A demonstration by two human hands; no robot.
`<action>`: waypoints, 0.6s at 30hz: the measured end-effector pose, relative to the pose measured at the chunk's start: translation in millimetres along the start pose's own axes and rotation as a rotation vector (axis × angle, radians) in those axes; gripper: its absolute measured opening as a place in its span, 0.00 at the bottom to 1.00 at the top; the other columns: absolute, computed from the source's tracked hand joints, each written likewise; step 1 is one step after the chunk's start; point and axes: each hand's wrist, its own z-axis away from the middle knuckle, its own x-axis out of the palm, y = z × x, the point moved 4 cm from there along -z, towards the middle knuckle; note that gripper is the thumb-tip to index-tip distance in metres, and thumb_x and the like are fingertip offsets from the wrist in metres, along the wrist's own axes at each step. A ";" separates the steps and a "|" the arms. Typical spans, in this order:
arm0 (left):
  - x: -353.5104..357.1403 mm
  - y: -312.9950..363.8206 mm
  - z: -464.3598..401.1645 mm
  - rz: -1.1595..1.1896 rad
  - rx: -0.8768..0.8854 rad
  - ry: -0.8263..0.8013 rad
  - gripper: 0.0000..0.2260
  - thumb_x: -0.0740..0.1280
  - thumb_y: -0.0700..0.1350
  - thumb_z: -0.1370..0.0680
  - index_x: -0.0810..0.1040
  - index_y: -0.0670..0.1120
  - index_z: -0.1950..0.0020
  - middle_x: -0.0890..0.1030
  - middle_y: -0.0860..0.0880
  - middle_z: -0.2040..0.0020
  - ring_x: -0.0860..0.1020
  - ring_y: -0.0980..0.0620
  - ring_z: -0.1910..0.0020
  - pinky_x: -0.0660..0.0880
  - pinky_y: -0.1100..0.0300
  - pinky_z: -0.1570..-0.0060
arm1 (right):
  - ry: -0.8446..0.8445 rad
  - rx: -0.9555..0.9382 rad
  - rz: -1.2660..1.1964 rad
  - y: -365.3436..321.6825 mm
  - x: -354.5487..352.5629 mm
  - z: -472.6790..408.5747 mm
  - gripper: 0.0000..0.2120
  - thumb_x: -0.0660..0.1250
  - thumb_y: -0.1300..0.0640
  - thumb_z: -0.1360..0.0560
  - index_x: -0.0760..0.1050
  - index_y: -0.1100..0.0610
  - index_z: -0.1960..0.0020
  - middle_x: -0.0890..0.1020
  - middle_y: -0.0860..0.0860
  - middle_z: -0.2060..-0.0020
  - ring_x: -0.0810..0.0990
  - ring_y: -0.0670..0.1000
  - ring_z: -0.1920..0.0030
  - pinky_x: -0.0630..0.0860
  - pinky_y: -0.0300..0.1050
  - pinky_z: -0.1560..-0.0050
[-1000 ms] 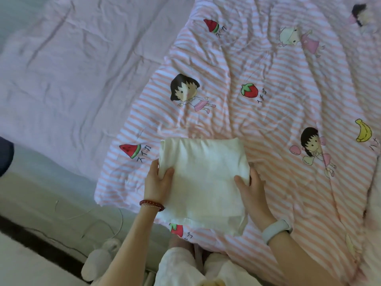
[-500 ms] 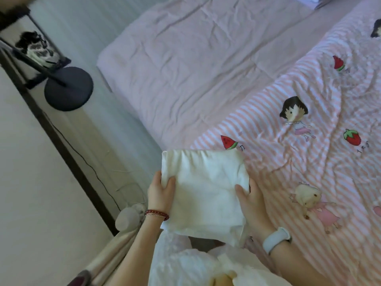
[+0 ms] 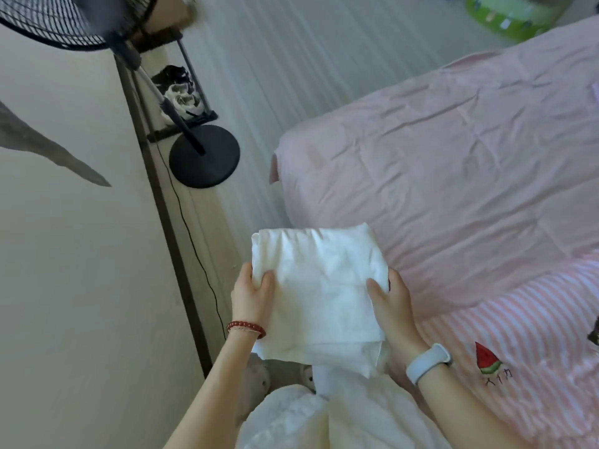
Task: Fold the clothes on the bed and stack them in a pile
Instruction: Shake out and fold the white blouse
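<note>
A folded white garment (image 3: 319, 286) hangs in the air between my hands, over the left edge of the bed (image 3: 453, 176). My left hand (image 3: 251, 298) grips its left side, thumb on top and fingers underneath. My right hand (image 3: 390, 303) holds the right side the same way, thumb lying on the cloth. The bed has a crumpled pink sheet. A pink-striped cartoon quilt (image 3: 525, 338) covers its near right part. No pile of clothes is in view.
A black standing fan (image 3: 201, 157) stands on the floor to the left of the bed, its cable running along a cream wall (image 3: 74, 254). A small rack with shoes (image 3: 181, 95) sits behind it. A green object (image 3: 509, 14) lies beyond the bed's far corner.
Both hands have lifted the folded garment off the striped quilt and carried it left. The view has swung left, so the floor, fan and wall now show.
</note>
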 end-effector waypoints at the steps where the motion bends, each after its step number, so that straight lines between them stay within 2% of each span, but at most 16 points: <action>1: -3.4 7.1 -16.5 0.009 -0.006 0.005 0.08 0.62 0.41 0.24 0.67 0.42 0.62 0.69 0.50 0.67 0.67 0.53 0.69 0.65 0.62 0.69 | -0.010 -0.004 0.000 -11.6 9.5 -14.0 0.07 0.61 0.62 0.24 0.72 0.53 0.48 0.79 0.46 0.56 0.78 0.46 0.58 0.71 0.38 0.62; 4: -11.0 36.7 -73.8 0.020 -0.005 0.018 0.08 0.62 0.41 0.24 0.68 0.40 0.61 0.70 0.49 0.67 0.67 0.53 0.68 0.66 0.60 0.67 | -0.011 -0.026 -0.002 -50.4 36.0 -60.5 0.09 0.61 0.62 0.24 0.72 0.55 0.45 0.79 0.48 0.55 0.78 0.46 0.57 0.72 0.39 0.60; 7: -15.7 74.9 -134.4 0.038 0.006 0.034 0.08 0.62 0.41 0.24 0.70 0.35 0.56 0.72 0.46 0.63 0.70 0.50 0.65 0.68 0.57 0.64 | -0.030 -0.048 -0.012 -95.7 59.9 -113.7 0.09 0.61 0.62 0.24 0.72 0.55 0.45 0.79 0.47 0.55 0.78 0.45 0.56 0.71 0.38 0.60; 11: -25.8 125.6 -207.7 0.065 0.029 0.041 0.08 0.62 0.42 0.23 0.71 0.35 0.52 0.74 0.43 0.60 0.72 0.49 0.63 0.71 0.58 0.64 | -0.056 -0.080 0.020 -160.9 88.5 -181.4 0.07 0.61 0.63 0.24 0.72 0.56 0.47 0.79 0.49 0.56 0.77 0.49 0.56 0.73 0.42 0.57; 15: -36.5 163.5 -277.2 0.097 0.040 0.034 0.09 0.62 0.42 0.23 0.71 0.36 0.52 0.74 0.42 0.61 0.72 0.48 0.64 0.72 0.55 0.64 | -0.044 -0.088 0.026 -215.4 117.3 -236.8 0.06 0.61 0.63 0.25 0.72 0.55 0.49 0.78 0.47 0.57 0.77 0.47 0.58 0.72 0.41 0.60; 16: -38.4 171.7 -296.3 0.098 0.045 0.027 0.08 0.62 0.42 0.23 0.72 0.37 0.52 0.75 0.44 0.61 0.72 0.49 0.64 0.73 0.56 0.64 | -0.036 -0.083 0.018 -225.7 125.6 -250.5 0.06 0.62 0.63 0.25 0.72 0.55 0.50 0.78 0.48 0.57 0.77 0.48 0.58 0.73 0.41 0.60; 18: -41.3 190.2 -335.5 0.099 0.065 0.010 0.03 0.62 0.42 0.23 0.73 0.45 0.57 0.75 0.49 0.65 0.73 0.55 0.68 0.72 0.64 0.69 | -0.013 -0.058 -0.011 -244.0 142.3 -276.5 0.04 0.61 0.63 0.25 0.73 0.55 0.53 0.79 0.50 0.58 0.77 0.49 0.59 0.74 0.43 0.60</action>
